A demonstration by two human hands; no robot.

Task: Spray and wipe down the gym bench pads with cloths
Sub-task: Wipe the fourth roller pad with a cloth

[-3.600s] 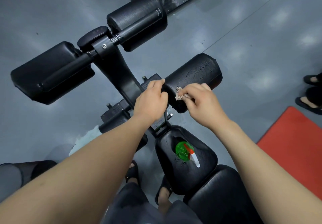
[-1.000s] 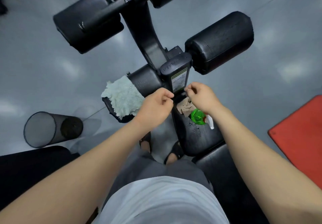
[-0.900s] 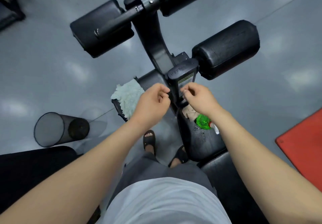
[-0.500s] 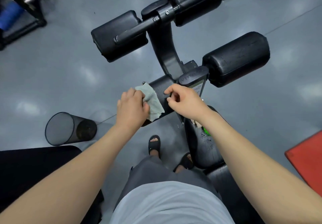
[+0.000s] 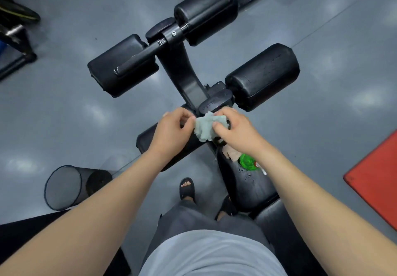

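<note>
The left hand (image 5: 171,130) and right hand (image 5: 237,130) each pinch the pale cloth (image 5: 204,128) between thumb and curled fingers, held above the near-left roller pad (image 5: 148,139). A spray bottle (image 5: 247,161) and a tan cloth (image 5: 231,153) lie on the seat pad (image 5: 251,187).

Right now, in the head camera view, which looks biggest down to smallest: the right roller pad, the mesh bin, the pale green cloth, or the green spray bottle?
1. right roller pad
2. mesh bin
3. pale green cloth, bunched up
4. green spray bottle, partly hidden, so its place below the cloth is unsure
</note>
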